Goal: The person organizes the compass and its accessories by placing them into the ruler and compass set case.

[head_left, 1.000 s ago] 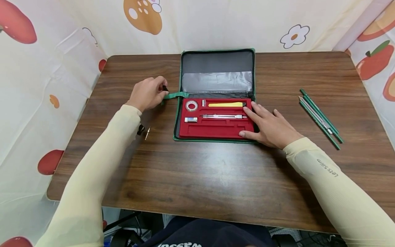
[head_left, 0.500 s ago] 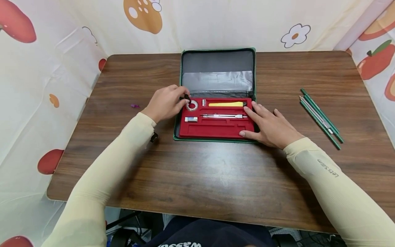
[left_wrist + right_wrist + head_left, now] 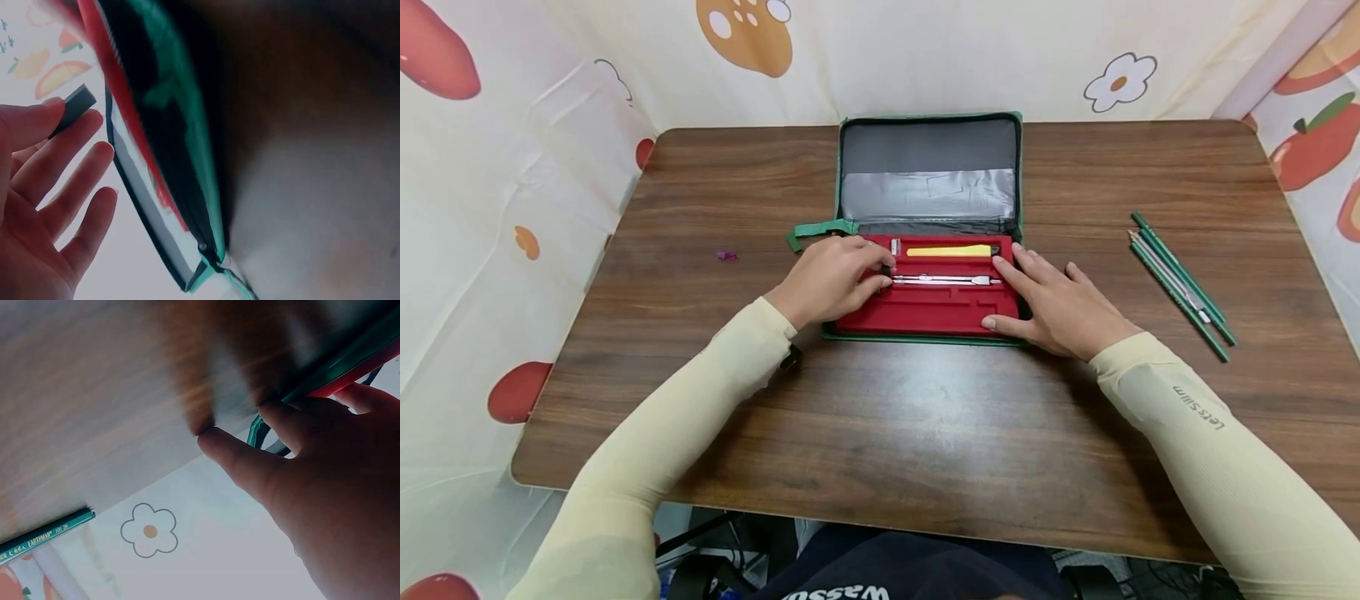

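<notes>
In the head view my left hand (image 3: 837,279) is over the left part of a red tray (image 3: 925,317) in an open green zip case (image 3: 930,145). Thumb and index finger pinch a small dark rectangular block (image 3: 75,109), seen in the left wrist view; its kind is unclear. The other fingers are spread. My right hand (image 3: 1060,310) rests with extended fingers on the tray's right edge. In the tray lie a yellow utility knife (image 3: 949,251), a silver drawing compass (image 3: 943,281) and a small clear piece (image 3: 895,247). The left hand hides the tape roll and the eraser.
Several green pencils (image 3: 1180,292) lie at the right of the brown table (image 3: 925,433), with a silvery piece among them. A small purple item (image 3: 727,256) is on the left. A green strap (image 3: 823,227) sticks out from the case's left side.
My left hand has carried the dark block right and nearer, from beside the strap, past the tape roll, to the tray's left part. The purple item came into view. The right hand stays put.
</notes>
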Action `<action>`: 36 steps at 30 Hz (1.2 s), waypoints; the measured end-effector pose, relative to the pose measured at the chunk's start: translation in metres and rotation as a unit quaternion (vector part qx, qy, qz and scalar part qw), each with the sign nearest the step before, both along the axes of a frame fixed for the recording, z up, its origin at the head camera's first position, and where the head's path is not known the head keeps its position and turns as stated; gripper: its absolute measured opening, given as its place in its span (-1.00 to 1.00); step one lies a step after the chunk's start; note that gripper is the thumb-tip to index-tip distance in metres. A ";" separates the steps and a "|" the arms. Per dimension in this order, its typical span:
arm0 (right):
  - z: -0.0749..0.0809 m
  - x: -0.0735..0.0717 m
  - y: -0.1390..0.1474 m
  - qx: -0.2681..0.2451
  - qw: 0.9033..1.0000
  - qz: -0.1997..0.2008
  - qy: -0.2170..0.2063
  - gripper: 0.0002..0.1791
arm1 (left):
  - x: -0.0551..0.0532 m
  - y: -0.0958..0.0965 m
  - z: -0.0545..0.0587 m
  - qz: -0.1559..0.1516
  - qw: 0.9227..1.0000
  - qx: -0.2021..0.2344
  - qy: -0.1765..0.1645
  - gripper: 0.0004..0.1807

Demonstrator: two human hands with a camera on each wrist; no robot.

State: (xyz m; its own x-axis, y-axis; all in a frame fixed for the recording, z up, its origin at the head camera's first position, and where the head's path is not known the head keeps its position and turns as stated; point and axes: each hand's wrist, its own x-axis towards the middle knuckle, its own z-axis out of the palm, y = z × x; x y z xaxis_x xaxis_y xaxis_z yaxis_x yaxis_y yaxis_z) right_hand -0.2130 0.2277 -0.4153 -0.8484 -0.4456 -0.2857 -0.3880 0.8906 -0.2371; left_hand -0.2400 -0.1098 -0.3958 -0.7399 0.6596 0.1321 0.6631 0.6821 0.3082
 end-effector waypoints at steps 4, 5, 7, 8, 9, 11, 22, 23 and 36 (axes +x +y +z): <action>0.000 0.000 0.000 -0.003 1.000 0.002 0.003 0.16 | 0.003 0.003 -0.004 -0.022 1.000 -0.003 0.014 -0.73; 0.000 0.000 0.000 -0.003 1.000 0.002 0.003 0.16 | 0.003 0.004 -0.004 -0.028 0.999 -0.003 0.019 -0.74; 0.000 0.000 0.000 -0.003 1.000 0.003 0.003 0.16 | 0.003 0.004 -0.006 -0.041 0.999 0.001 0.029 -0.76; -0.001 0.000 0.001 -0.003 1.000 0.003 0.003 0.16 | 0.003 0.005 -0.006 -0.047 0.998 0.002 0.033 -0.76; 0.000 0.000 0.001 -0.002 1.000 0.004 0.003 0.16 | 0.002 0.005 -0.006 -0.052 0.998 0.004 0.037 -0.76; 0.000 -0.001 0.001 0.000 1.000 0.003 0.002 0.17 | 0.002 0.006 -0.006 -0.063 0.997 0.006 0.040 -0.76; 0.001 0.000 0.001 -0.012 1.000 0.004 0.003 0.15 | 0.000 0.017 -0.003 -0.108 0.988 -0.051 0.095 -0.73; 0.001 0.000 0.001 -0.012 1.000 0.004 0.003 0.15 | 0.000 0.018 -0.004 -0.112 0.987 -0.059 0.103 -0.73; -0.002 -0.001 0.001 -0.005 1.000 0.001 -0.001 0.17 | 0.009 0.036 -0.009 -0.118 0.964 -0.179 0.156 -0.64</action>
State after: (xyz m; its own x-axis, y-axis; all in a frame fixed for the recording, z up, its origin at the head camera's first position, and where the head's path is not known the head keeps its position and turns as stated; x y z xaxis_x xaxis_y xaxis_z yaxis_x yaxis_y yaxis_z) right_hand -0.2140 0.2288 -0.4176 -0.8469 -0.4494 -0.2841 -0.3886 0.8879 -0.2462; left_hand -0.2313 -0.0737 -0.4049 -0.5252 0.8491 0.0563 0.8349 0.5270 -0.1591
